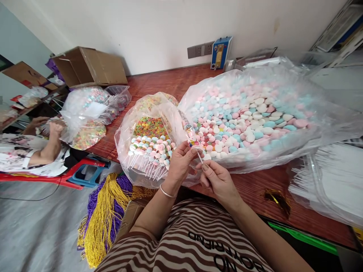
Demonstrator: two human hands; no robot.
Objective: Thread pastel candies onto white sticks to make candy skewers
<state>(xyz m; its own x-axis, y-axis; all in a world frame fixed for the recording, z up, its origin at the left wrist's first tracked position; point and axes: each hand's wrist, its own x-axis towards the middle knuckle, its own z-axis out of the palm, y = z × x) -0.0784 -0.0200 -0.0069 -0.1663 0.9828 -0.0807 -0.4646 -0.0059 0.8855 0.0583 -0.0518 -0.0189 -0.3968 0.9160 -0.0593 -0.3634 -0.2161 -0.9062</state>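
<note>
My left hand [181, 163] is closed in a pinch around small brightly coloured pieces [194, 143], partly covered by its fingers. Between thumb and forefinger, my right hand [216, 179] grips a thin white stick [200, 156], whose upper end meets the left fingertips. Behind both hands lies a large clear bag [317, 149] of pink, white and blue round pieces [255, 126]. Left of my left hand, another clear bag [121, 136] contains small multicoloured rings [150, 127] and finished-looking sticks topped with pastel pieces [161, 148].
White sticks [331, 181] lie in a plastic bag at right, near a gold foil scrap [277, 201]. Gold and purple bead strands [107, 215] hang at lower left. Another person's arm [49, 149] works beside bags at far left. A cardboard box [90, 68] and a blue device [221, 53] stand behind.
</note>
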